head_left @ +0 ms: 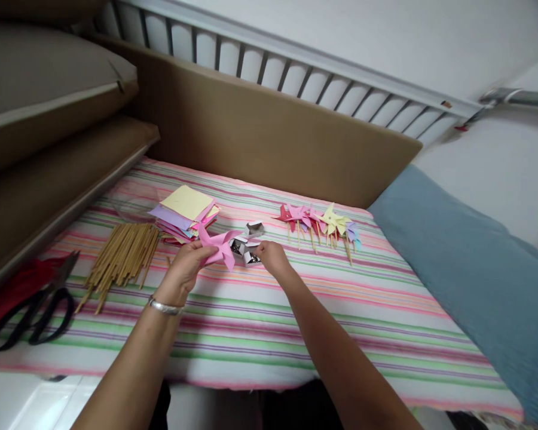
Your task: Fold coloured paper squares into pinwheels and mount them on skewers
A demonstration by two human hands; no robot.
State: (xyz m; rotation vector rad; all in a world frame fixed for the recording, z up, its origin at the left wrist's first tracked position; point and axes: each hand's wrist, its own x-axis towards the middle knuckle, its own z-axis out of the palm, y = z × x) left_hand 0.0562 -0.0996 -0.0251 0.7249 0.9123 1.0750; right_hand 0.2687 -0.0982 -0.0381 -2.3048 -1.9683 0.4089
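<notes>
Between the thumb and fingers of my left hand (187, 266) is a pink paper pinwheel (221, 246), its blades folded in and no stick visible on it. My right hand (272, 257) is at the right of a small white box (252, 258) with shiny metal bits in it. Its fingers are pinched together, and what they hold, if anything, is too small to tell. Another small box with metal pieces (238, 247) sits just left of that one, partly behind the pinwheel. A third small open box (254, 229) stands behind them.
A stack of coloured paper squares (186, 206) and a pile of wooden sticks (121, 257) lie to the left. Black-handled scissors (38, 310) rest near a red cloth-like item (22, 283). Several finished pinwheels on sticks (318, 222) lie at right on the striped cloth (296, 334).
</notes>
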